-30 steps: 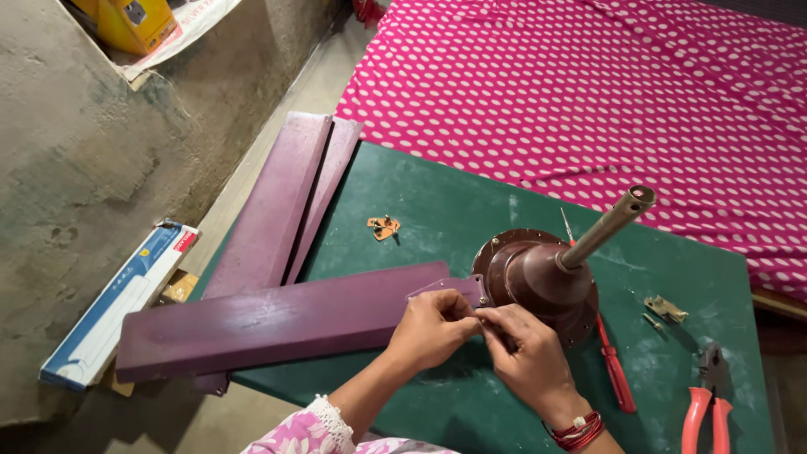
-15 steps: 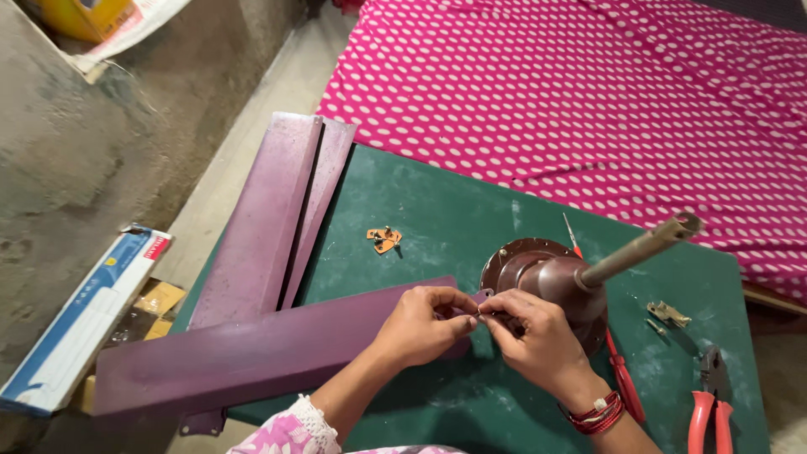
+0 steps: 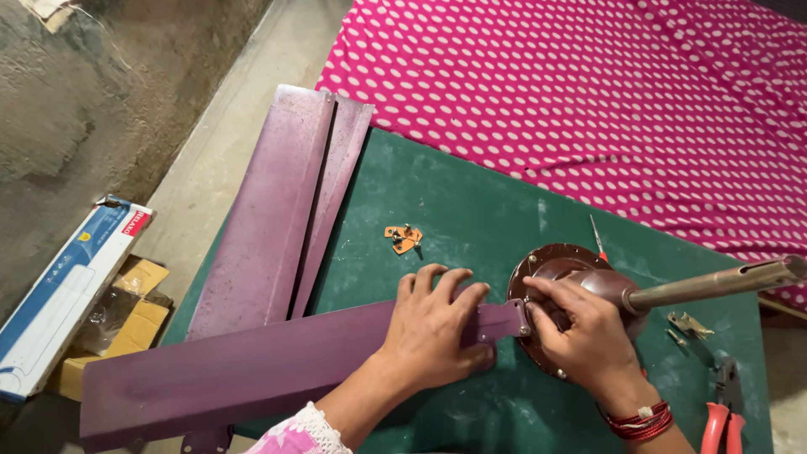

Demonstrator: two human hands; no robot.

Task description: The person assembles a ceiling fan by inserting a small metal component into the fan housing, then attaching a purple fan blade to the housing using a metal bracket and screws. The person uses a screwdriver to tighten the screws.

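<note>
A brown ceiling fan motor (image 3: 580, 277) with a long metal rod (image 3: 723, 282) lies on a green table (image 3: 471, 210). A purple fan blade (image 3: 252, 370) stretches left from the motor, its narrow end meeting the motor's rim. My left hand (image 3: 437, 332) presses flat on the blade near that end, fingers spread. My right hand (image 3: 580, 332) rests on the motor's rim, fingers curled at the joint where blade and motor meet. A red thread band circles the right wrist.
Two more purple blades (image 3: 294, 210) lie at the table's left edge. A small orange metal piece (image 3: 403, 238) sits mid-table. Red-handled pliers (image 3: 723, 416), small metal parts (image 3: 688, 326) and a screwdriver (image 3: 595, 238) lie right. A pink dotted cloth (image 3: 605, 92) covers the back. Boxes (image 3: 71, 294) rest on the floor.
My left hand has flattened onto the blade instead of pinching at the joint. The blade's end now sits against the motor rim, and the rod has tilted lower to the right.
</note>
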